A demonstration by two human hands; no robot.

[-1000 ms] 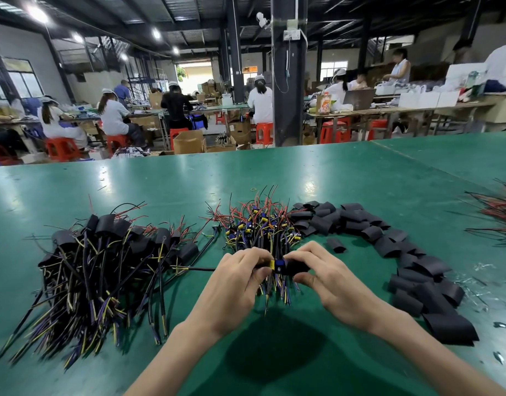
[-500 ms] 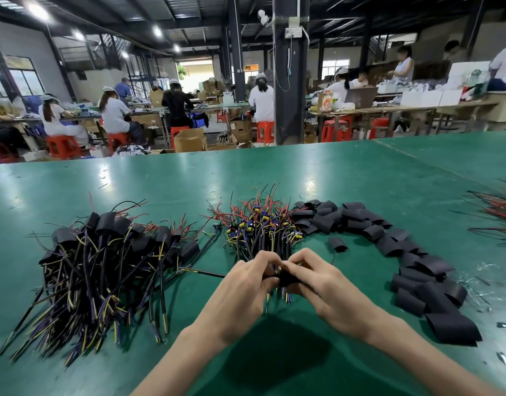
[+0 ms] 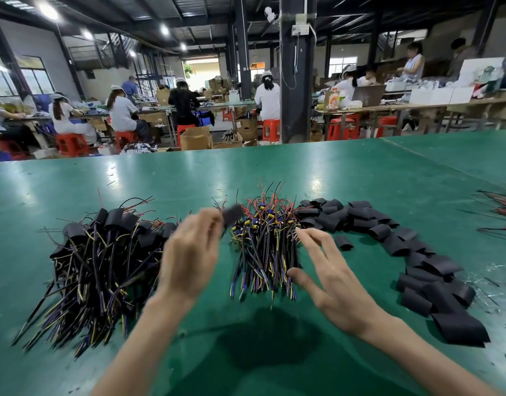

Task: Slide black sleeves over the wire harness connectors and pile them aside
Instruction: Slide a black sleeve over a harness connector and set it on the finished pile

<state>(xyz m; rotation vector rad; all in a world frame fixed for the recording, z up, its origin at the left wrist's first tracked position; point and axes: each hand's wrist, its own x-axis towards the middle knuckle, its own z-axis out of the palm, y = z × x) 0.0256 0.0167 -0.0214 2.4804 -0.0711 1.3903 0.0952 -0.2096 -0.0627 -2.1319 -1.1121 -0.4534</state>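
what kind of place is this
Most likely a factory assembly floor for wire harnesses: a long green workbench holding piles of wires and black sleeves, with capped workers seated on red stools at benches behind.

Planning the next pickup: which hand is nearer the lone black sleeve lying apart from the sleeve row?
Right. The right hand hovers just left of the lone sleeve; the left hand is well left, beyond the unsleeved harnesses.

Single wide-angle view, worn on the head, facing forward and down across a green table [image 3: 360, 172]. Close over both forearms, left hand [image 3: 188, 252] and right hand [image 3: 331, 278] low in the centre. Wire piles [image 3: 97, 261] within arm's reach. Beyond the far table edge, a distant workshop hall with seated workers [image 3: 123, 112]. No second view.
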